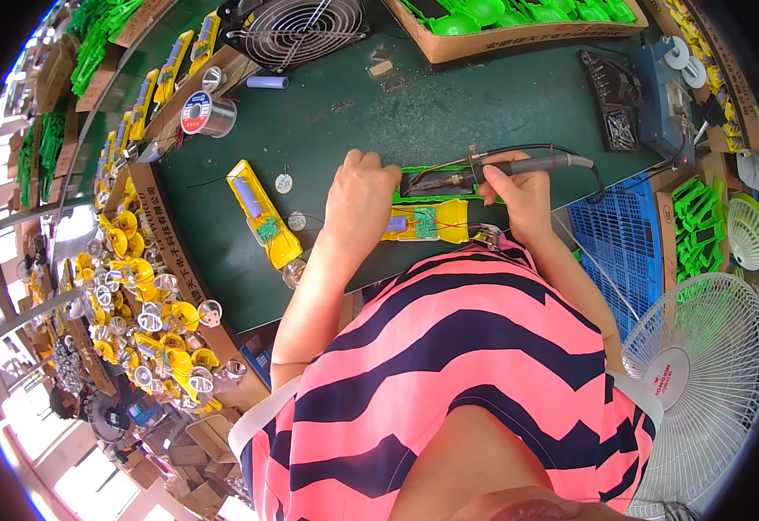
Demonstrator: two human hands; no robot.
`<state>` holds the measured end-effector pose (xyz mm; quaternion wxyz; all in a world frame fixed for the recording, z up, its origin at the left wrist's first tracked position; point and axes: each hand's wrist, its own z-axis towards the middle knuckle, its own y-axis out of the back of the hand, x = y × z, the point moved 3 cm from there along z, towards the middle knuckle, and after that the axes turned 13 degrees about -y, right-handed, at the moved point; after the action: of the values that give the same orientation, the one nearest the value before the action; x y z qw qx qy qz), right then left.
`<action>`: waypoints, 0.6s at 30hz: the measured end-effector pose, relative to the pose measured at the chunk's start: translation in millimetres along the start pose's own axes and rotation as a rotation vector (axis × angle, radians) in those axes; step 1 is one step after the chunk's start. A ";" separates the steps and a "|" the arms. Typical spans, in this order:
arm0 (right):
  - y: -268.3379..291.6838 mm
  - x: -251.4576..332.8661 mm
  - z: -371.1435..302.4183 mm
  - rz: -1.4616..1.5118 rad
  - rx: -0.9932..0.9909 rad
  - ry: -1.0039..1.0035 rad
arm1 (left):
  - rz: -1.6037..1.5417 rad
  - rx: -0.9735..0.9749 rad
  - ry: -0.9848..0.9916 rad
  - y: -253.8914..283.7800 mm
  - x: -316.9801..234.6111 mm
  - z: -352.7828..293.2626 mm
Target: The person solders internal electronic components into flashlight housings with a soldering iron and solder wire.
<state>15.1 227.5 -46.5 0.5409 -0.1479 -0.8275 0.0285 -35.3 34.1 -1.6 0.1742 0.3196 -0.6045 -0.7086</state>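
Note:
My right hand (518, 193) is closed around the grey handle of a soldering iron (540, 164), which has a metal bracket and a cable trailing to the right. Its front end points left over a green plastic casing (438, 196). At the casing's left end is my left hand (360, 195), fingers curled; what they pinch is hidden. Just nearer to me lies a yellow flashlight shell (453, 227) with a green circuit board (426, 223) and a purple-blue cell. Left of my left forearm, another yellow shell (262, 214) lies with its own board, cell and thin wires.
A solder wire spool (214, 116) and a loose blue cell (267, 82) lie back left, near a metal-grilled fan (297, 33). A cardboard box (531, 43) holds green parts. Back right are a black tray (610, 104) and a blue-grey machine (664, 108). Yellow flashlight parts (141, 295) crowd the left.

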 end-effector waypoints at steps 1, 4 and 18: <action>-1.0 0.6 0.1 0.000 0.002 -0.002 | 0.000 0.001 0.002 0.0 -0.8 0.3; -4.4 1.6 1.2 -0.037 0.019 -0.012 | 0.017 -0.011 -0.027 0.6 -2.2 1.7; -1.4 0.2 1.1 -0.030 0.106 0.051 | 0.062 0.026 -0.005 -2.1 -2.9 3.7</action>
<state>13.7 226.3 -46.5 0.5693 -0.1074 -0.8128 0.0602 -35.3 39.1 -2.6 0.1903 0.3011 -0.6239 -0.6956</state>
